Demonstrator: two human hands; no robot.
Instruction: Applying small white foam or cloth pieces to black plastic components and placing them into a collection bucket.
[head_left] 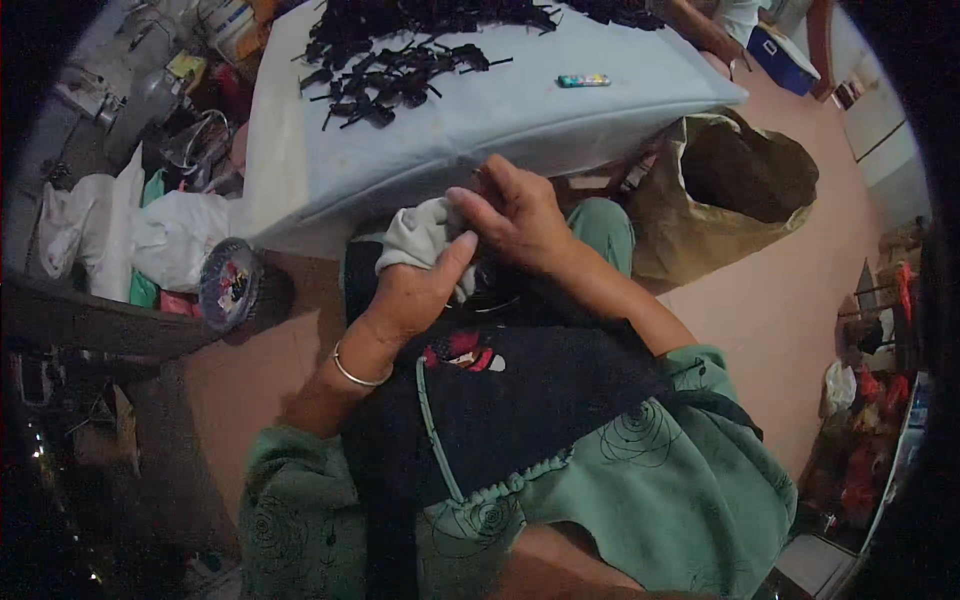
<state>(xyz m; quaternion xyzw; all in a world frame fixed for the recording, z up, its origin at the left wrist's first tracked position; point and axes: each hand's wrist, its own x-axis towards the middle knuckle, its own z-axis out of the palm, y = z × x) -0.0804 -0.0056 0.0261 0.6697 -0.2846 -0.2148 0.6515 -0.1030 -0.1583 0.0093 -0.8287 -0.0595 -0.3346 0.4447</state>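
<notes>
The picture is rather dim with a cool bluish tone, and the brightest area is the pale cloth on the table [520,110] at the top. The fisheye lens bends straight edges strongly, and a black round border cuts the corners. Dark areas at the left are grainy and soft.

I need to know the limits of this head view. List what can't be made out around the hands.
- Left hand: fingers buried in the pale grey cloth; grip hidden.
- Right hand: whatever lies under its fingers is dark and covered.
- Black pieces on the table: too small and blurred to identify.
- Brown bag: inside in shadow.
</notes>
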